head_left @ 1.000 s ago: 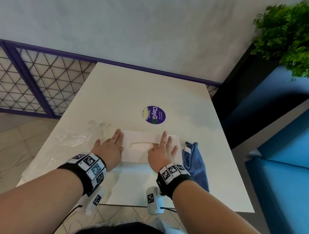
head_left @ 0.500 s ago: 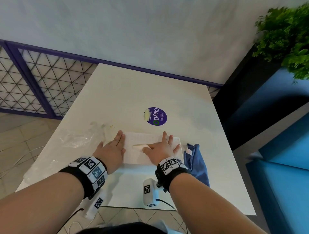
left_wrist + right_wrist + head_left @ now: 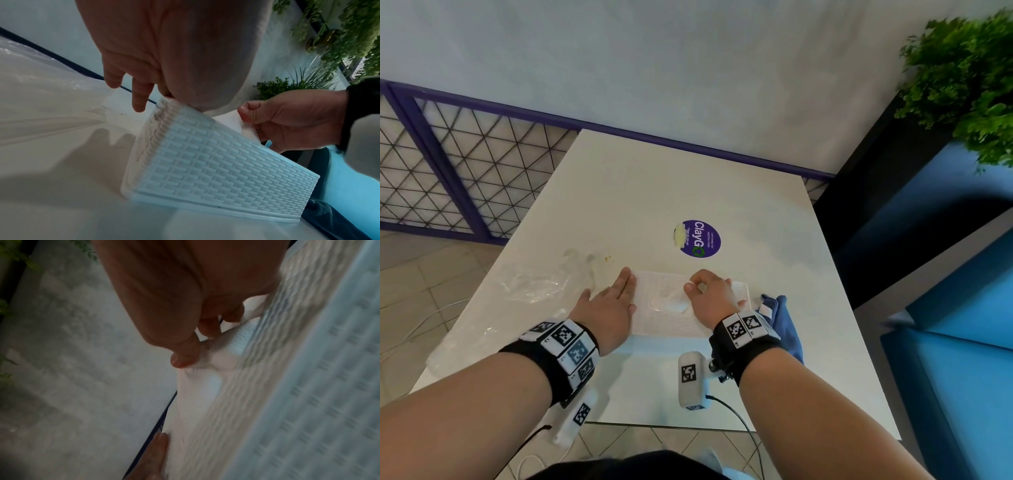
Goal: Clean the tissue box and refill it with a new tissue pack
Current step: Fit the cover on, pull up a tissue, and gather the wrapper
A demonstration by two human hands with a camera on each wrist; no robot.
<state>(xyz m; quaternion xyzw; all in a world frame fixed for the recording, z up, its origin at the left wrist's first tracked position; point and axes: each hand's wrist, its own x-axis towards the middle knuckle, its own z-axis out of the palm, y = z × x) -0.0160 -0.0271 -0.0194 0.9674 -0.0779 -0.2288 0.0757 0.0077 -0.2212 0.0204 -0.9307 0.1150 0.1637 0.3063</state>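
Note:
A white woven-pattern tissue box (image 3: 664,322) lies on the white table (image 3: 654,192) in front of me. My left hand (image 3: 616,294) presses flat with straight fingers on the box's left end (image 3: 216,162). My right hand (image 3: 693,284) is over the slot in the top, where thumb and fingers pinch a white tissue (image 3: 232,120). In the right wrist view that pinch (image 3: 191,356) lifts the tissue (image 3: 197,386) out of the box (image 3: 308,386). The inside of the box is hidden.
A blue cloth (image 3: 784,325) lies crumpled right of the box. Clear plastic wrap (image 3: 534,284) lies on the table's left part. A purple sticker (image 3: 700,238) sits beyond the box. Blue seats (image 3: 962,359) and a plant (image 3: 969,75) stand to the right.
My right hand, flat on the box a second ago, has slid to the slot, curled, and pinched a tissue up from it. The left hand has stayed in place.

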